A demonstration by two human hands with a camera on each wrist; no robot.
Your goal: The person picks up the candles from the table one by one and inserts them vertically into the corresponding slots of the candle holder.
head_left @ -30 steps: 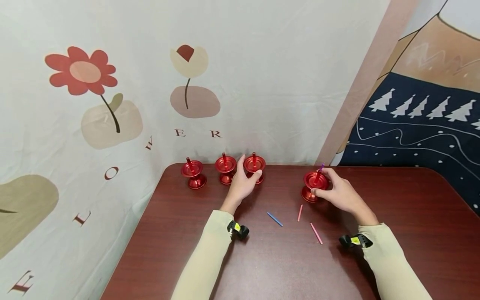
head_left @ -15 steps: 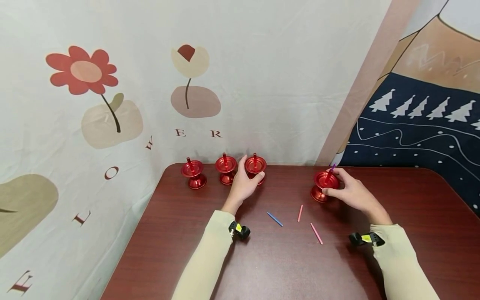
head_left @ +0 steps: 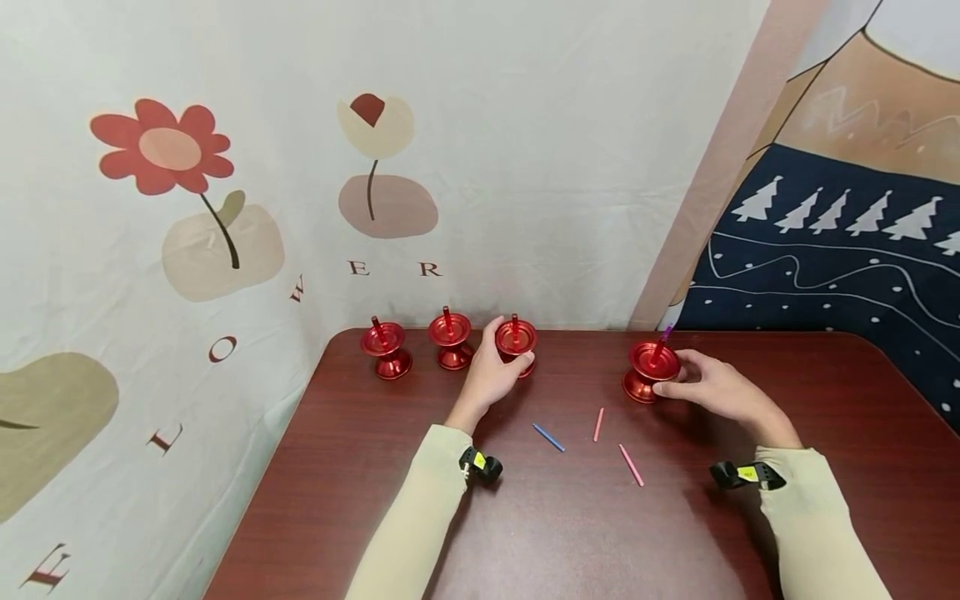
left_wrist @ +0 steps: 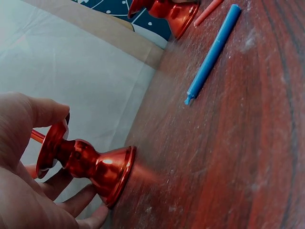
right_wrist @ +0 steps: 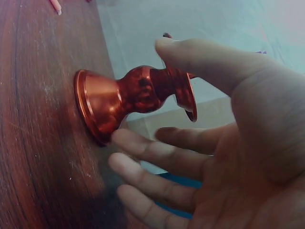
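Note:
In the head view, my left hand (head_left: 491, 371) holds a shiny red candle holder (head_left: 516, 336) by its dish, thumb on the near side and fingers round the far side. The left wrist view shows the thumb at the dish rim (left_wrist: 57, 138) and the foot close to the table. My right hand (head_left: 712, 385) is beside another red candle holder (head_left: 651, 360), which stands upright with a thin purple candle (head_left: 665, 335) at its centre. In the right wrist view, the right thumb lies across the dish and the other fingers are spread loosely below the stem.
Two more red candle holders, one at the far left (head_left: 392, 364) and one beside it (head_left: 453, 354), stand along the back edge. A blue candle (head_left: 549, 437) and two pink candles (head_left: 631, 464) lie on the dark red wooden table (head_left: 555, 533). Printed cloth (head_left: 562, 167) hangs behind.
The right holder has shifted rightward with my right hand, whose fingers have since loosened. My left hand has brought its holder slightly right and nearer. The loose candles have stayed put.

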